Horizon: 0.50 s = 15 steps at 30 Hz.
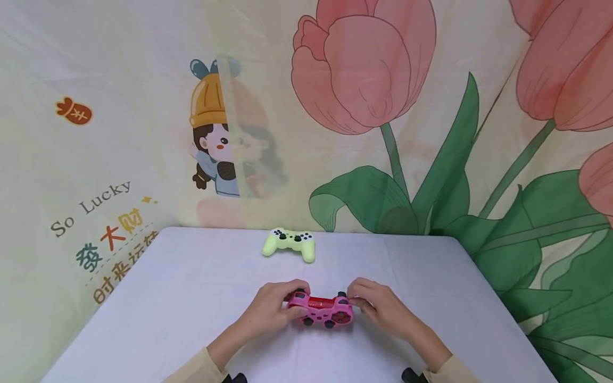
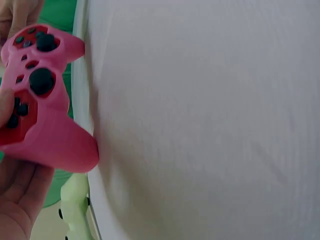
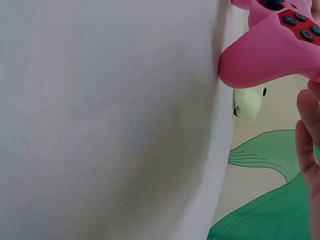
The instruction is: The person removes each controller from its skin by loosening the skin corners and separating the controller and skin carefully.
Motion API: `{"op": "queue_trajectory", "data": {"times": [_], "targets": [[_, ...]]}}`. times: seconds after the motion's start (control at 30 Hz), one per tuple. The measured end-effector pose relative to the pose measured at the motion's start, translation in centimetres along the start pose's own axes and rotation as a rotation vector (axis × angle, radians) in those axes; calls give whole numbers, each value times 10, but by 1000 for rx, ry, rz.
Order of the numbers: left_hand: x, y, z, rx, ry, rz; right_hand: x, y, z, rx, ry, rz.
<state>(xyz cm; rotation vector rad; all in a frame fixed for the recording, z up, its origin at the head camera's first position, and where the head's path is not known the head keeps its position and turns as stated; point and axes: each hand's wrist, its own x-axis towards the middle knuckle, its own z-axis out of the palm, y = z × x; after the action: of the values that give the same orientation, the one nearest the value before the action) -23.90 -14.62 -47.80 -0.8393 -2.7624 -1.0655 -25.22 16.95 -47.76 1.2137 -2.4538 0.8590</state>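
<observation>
A pink-covered game controller (image 1: 320, 314) is held tilted up low over the table, its handles pointing down and its red top edge showing between the parts of the pink cover. My left hand (image 1: 278, 306) grips its left end, the thumb on the front beside the direction buttons and the fingers behind. At the other end, my right hand (image 1: 378, 303) pinches the upper corner with thumb and forefinger; its other fingers (image 3: 305, 145) curl loosely beside it. The black sticks and red button areas (image 2: 20, 117) face me. Behind the hands lies a pale green game controller (image 1: 289, 242).
The white-covered table (image 1: 201, 292) reaches back to a printed curtain (image 1: 268, 32) with tulips and a cartoon child. Black wrist straps (image 1: 413, 375) show at the bottom of the head view. The green controller lies close to the table's back edge.
</observation>
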Motion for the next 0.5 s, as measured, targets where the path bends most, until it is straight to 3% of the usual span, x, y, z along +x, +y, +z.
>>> {"op": "queue_trajectory", "data": {"times": [0.17,0.33,0.5], "targets": [[2,-1,2,16,29,-19,6,-1,-3,17,-1,49],[1,-2,2,6,39,-25,10,-7,-5,80,-63,214],[4,-4,2,-8,28,-10,8,-11,-6,105,-30,322]]}}
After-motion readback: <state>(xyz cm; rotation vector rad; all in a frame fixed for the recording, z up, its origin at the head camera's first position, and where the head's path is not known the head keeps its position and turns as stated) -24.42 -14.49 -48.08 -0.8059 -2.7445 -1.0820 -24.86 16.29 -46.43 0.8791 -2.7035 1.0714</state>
